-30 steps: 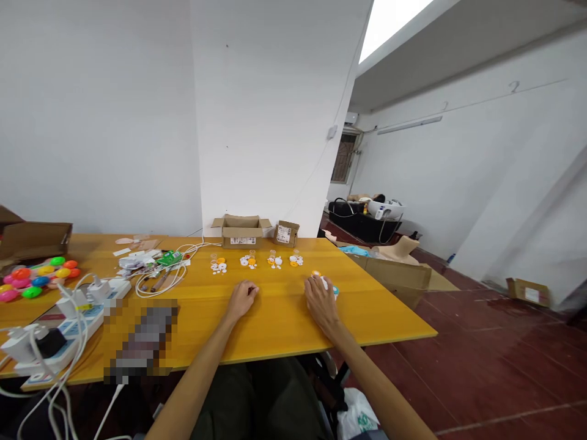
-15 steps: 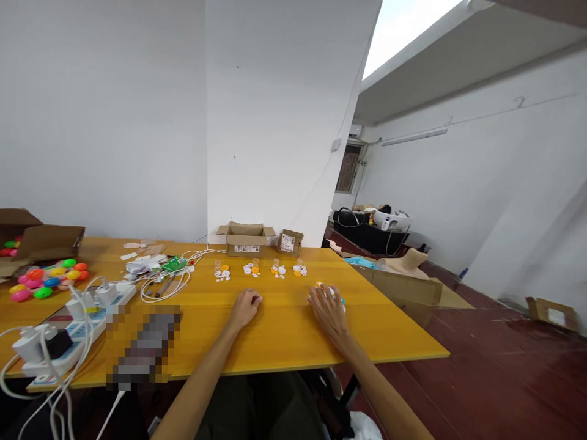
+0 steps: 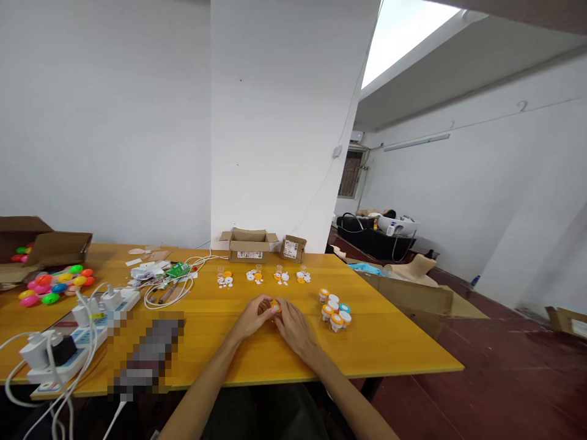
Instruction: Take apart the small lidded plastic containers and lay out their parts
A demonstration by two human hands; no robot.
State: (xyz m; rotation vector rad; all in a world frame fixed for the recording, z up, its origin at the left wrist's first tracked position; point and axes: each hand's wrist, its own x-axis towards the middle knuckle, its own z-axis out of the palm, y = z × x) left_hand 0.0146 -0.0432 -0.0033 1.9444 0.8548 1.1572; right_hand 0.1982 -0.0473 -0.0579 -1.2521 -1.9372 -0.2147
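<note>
My left hand (image 3: 255, 318) and my right hand (image 3: 293, 327) meet over the middle of the table, closed around a small jar with an orange lid (image 3: 276, 307). The fingers hide most of its body. To the right of my right hand stands a group of small clear jars (image 3: 336, 319) with orange, white and teal lids. Farther back, a row of open clear cups lies with loose parts: white discs (image 3: 228, 280), orange rings (image 3: 300, 280) and small white pieces.
At the back stand an open cardboard box (image 3: 247, 249) and a smaller carton (image 3: 293, 249). On the left are a power strip (image 3: 87, 342) with chargers and cables, a blurred phone (image 3: 149, 354), and colourful plastic eggs (image 3: 59, 287). The table's right edge (image 3: 403, 308) slopes toward me.
My right hand has come left from the jar group, uncovering it, with the orange-lidded jar. My left hand has moved slightly right to meet it, and both now hold the jar.
</note>
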